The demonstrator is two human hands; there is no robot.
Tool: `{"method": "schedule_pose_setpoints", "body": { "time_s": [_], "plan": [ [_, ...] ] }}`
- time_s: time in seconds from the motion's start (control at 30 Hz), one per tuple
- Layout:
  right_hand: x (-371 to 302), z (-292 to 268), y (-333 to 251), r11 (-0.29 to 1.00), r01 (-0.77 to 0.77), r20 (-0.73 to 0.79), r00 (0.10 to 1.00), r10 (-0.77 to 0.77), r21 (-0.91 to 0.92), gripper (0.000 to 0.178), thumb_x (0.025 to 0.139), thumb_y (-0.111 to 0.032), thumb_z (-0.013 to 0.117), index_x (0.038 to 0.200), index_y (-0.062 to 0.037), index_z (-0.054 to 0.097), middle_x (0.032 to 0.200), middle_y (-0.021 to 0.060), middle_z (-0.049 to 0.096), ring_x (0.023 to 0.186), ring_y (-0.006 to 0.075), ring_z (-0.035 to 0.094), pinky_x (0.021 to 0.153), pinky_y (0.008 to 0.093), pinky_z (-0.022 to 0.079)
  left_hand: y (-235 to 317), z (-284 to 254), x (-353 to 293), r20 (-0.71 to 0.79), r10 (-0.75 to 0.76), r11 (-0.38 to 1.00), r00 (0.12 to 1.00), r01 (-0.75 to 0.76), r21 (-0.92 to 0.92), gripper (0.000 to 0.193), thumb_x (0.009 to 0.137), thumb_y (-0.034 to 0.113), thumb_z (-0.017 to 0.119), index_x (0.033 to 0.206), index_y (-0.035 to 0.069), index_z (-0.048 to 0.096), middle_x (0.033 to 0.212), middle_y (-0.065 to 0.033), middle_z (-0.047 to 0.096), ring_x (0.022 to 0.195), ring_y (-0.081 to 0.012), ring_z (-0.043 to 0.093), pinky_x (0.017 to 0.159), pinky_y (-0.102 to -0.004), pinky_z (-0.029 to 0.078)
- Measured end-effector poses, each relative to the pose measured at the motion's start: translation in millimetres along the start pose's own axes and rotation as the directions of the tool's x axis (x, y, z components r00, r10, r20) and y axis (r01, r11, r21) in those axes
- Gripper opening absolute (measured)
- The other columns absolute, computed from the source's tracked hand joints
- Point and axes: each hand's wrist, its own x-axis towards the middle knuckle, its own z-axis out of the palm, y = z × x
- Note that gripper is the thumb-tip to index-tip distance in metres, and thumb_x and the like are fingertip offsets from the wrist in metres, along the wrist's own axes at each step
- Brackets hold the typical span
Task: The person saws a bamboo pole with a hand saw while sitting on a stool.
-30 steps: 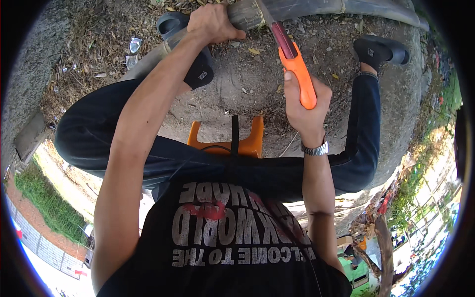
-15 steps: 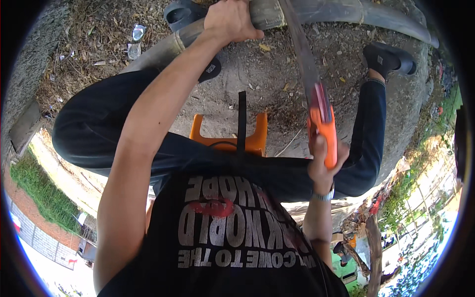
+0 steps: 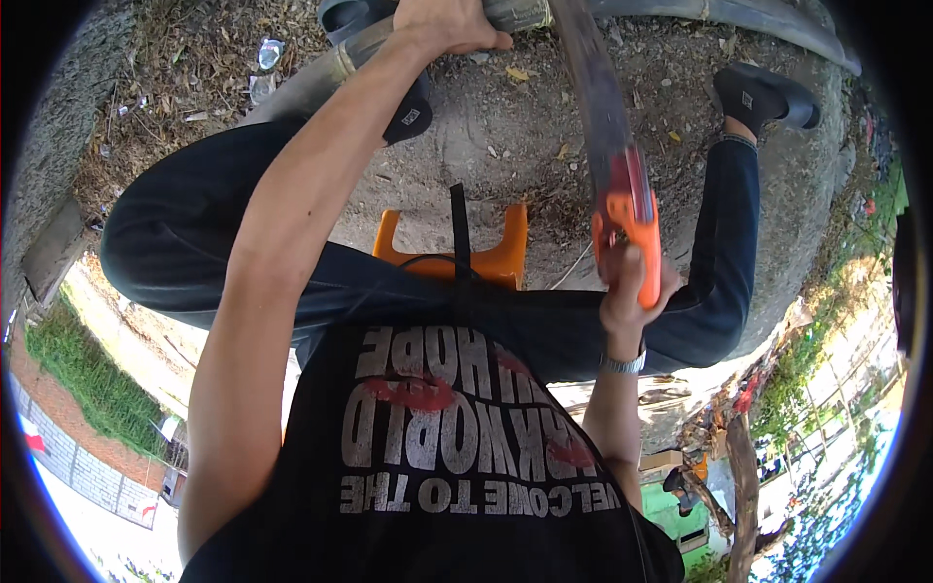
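A long grey-green bamboo pole (image 3: 525,14) with ringed joints lies across the ground at the far side. My left hand (image 3: 449,23) is wrapped over it, left of the saw, thumb pointing right; its fingertips are hidden at the picture's edge. My right hand (image 3: 637,291) grips the orange handle of a hand saw (image 3: 595,97). The dark blade, slightly blurred, runs away from me and crosses the pole just right of a pale joint. Its far end is out of view.
Between my legs stands an orange plastic stool (image 3: 501,262), with a dark strap (image 3: 460,228) hanging over it. My right foot in a dark sandal (image 3: 799,105) rests near the pole's right part. Clear plastic litter (image 3: 270,53) and dry leaves lie at the far left.
My right hand has pushed the saw away from me, its handle now farther forward. My left hand keeps its place on the pole. The whole view has shifted slightly.
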Motion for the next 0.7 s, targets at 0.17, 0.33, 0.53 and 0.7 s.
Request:
{"method": "schedule_pose_setpoints", "body": {
  "time_s": [0.17, 0.33, 0.53, 0.7],
  "plan": [
    [47, 18, 7, 0.916, 0.173, 0.156, 0.98, -0.123, -0.363, 0.026, 0.104, -0.018, 0.065, 0.098, 0.0052, 0.075, 0.063, 0.0019, 0.058, 0.056, 0.0052, 0.05, 0.052, 0.0259, 0.039, 0, -8, 3, -0.046, 0.026, 0.999, 0.999, -0.025, 0.029, 0.073, 0.07, 0.06, 0.088, 0.103, -0.005, 0.077, 0.098, -0.0219, 0.078, 0.096, -0.0374, 0.076, 0.085, -0.0466, 0.062],
    [27, 18, -7, 0.967, 0.078, 0.095, 0.994, -0.056, -0.243, 0.029, 0.103, -0.022, 0.068, 0.087, 0.0025, 0.071, 0.061, 0.0024, 0.063, 0.053, 0.0099, 0.054, 0.051, 0.0315, 0.043, -9, 26, 4, -0.164, 0.054, 0.997, 0.985, -0.045, 0.058, 0.069, 0.068, 0.057, 0.087, 0.102, -0.002, 0.077, 0.099, -0.0221, 0.078, 0.096, -0.0373, 0.077, 0.086, -0.0463, 0.063],
    [59, 28, -16, 0.912, 0.083, 0.173, 0.985, -0.014, -0.402, 0.027, 0.098, -0.025, 0.072, 0.088, 0.0001, 0.074, 0.063, 0.0019, 0.067, 0.049, 0.0131, 0.055, 0.05, 0.0307, 0.043, 1, 11, 8, -0.147, 0.037, 0.999, 0.988, -0.034, 0.024, 0.068, 0.068, 0.056, 0.089, 0.101, -0.003, 0.076, 0.098, -0.0217, 0.079, 0.094, -0.0371, 0.078, 0.083, -0.0452, 0.063],
    [0, -3, -19, 0.945, 0.078, 0.144, 0.989, -0.033, -0.318, 0.024, 0.096, -0.016, 0.071, 0.108, 0.0035, 0.078, 0.073, 0.0046, 0.073, 0.052, 0.0109, 0.059, 0.052, 0.0273, 0.044, -2, 19, -9, -0.118, 0.037, 0.999, 0.992, -0.04, -0.016, 0.074, 0.065, 0.056, 0.09, 0.103, -0.006, 0.075, 0.097, -0.0236, 0.078, 0.096, -0.037, 0.077, 0.084, -0.0453, 0.063]
  ]
}}
